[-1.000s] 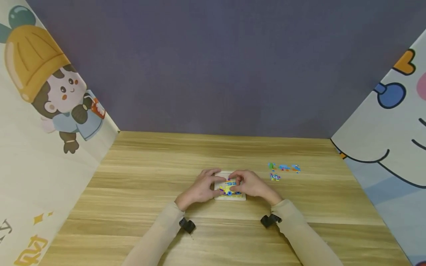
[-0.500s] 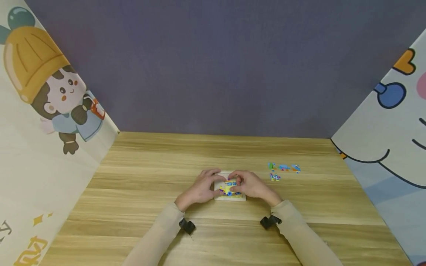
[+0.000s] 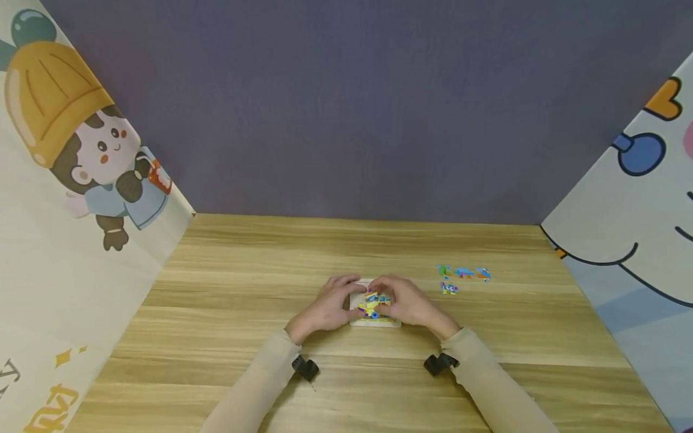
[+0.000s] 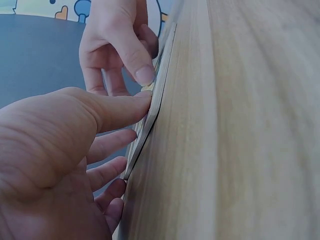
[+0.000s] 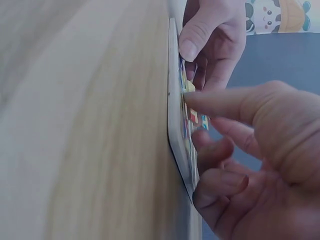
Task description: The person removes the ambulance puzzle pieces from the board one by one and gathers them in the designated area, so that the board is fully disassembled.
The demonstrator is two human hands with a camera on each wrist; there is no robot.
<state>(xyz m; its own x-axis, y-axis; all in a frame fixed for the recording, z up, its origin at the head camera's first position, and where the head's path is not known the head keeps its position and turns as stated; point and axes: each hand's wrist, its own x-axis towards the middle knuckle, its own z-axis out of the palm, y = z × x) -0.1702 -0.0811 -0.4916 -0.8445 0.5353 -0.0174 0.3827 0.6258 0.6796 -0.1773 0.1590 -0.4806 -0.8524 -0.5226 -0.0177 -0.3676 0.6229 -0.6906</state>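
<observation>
Head view: hands partly hide the board and colourful pieces.

Three-sided booth, seen from where I stood: wood-grain table met dark partition, cartoon-printed panels flanked it.

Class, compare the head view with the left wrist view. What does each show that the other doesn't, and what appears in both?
Only the head view: four small, flat, multicoloured loose pieces, two beige sleeves, and a cartoon figure in a yellow hat.

Only the left wrist view: a low, edge-on look along the pale, thin rectangular board.

Both: that board, the left hand, the right hand, the wood-grain table, and an orange heart on the wall.
</observation>
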